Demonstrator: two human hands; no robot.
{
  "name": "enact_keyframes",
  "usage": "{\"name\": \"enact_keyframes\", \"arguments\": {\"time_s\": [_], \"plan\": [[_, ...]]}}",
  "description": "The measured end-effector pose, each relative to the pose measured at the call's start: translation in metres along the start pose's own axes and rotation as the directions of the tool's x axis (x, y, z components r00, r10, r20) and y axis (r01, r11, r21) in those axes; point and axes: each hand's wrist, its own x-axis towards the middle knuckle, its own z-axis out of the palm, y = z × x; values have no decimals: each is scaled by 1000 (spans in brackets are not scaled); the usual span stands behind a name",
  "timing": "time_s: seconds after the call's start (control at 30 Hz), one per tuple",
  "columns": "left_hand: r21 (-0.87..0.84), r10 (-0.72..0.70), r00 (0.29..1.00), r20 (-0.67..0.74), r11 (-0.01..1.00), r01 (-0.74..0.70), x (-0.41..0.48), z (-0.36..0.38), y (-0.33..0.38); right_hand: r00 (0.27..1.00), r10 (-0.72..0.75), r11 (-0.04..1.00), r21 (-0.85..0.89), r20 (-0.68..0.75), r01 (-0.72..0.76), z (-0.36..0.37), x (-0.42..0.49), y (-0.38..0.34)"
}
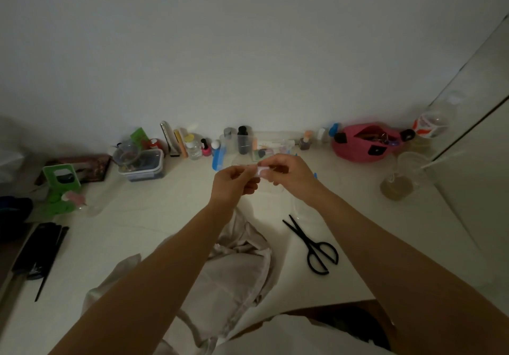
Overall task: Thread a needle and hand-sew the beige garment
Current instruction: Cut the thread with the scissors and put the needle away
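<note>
Both my hands are up over the counter [143,217], beyond the scissors [314,244] and a bit to their left. My left hand [237,182] and right hand [290,174] meet fingertip to fingertip, each with curled fingers pinching a small white piece [260,171]. It's prob. a thread card or needle holder, but too dim & small to tell. I can't make out a needle or thread as such.

The beige garment [237,261] lies bunched on the counter just left of the scissors, running toward me under my forearms, and neither hand touches it.

Handling, as I judge it: the white piece is v. light and stiff, so a fingertip pinch is enough; squeeze harder and it may flick out. Thread will be limp w/ no body, so I'd pinch it close to the tip. A needle is thin, slick & sharp, so I'd hold it mid-shaft, eye clear.

The garment looks soft and floppy and won't hold shape, so I'd take it by a folded edge nr the seam.
</note>
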Motion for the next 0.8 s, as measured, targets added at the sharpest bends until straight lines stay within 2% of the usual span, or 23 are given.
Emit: {"name": "enact_keyframes", "arguments": {"time_s": [0.07, 0.17, 0.3, 0.43, 0.5, 0.63, 0.8], "plan": [[21, 38, 998, 56, 999, -39, 5, 0, 3, 996, 27, 995, 98, -86, -19, -7, 7, -1], [107, 56, 997, 54, 992, -61, 17, -2, 4, 976, 95, 954, 298, -196, -34, -21, 21, -5], [241, 59, 998, -11, 969, -55, 33, -5, 0, 952, 188, 887, 458, -242, -59, -29, 41, -9], [235, 48, 997, -53, 971, -34, 45, -8, 0, 929, 256, 808, 587, -267, -54, -35, 52, -7], [233, 32, 999, -43, 972, -21, 50, -8, 0, 936, 275, 742, 668, -218, -62, -37, 56, -6], [331, 11, 1000, 19, 944, -16, 57, -4, 1, 969, 245, 613, 776, -6, -150, -34, 59, -7], [558, 63, 984, 167, 817, -147, 51, 4, -3, 970, 244, 552, 820, 11, -149, -29, 64, -5]]}}
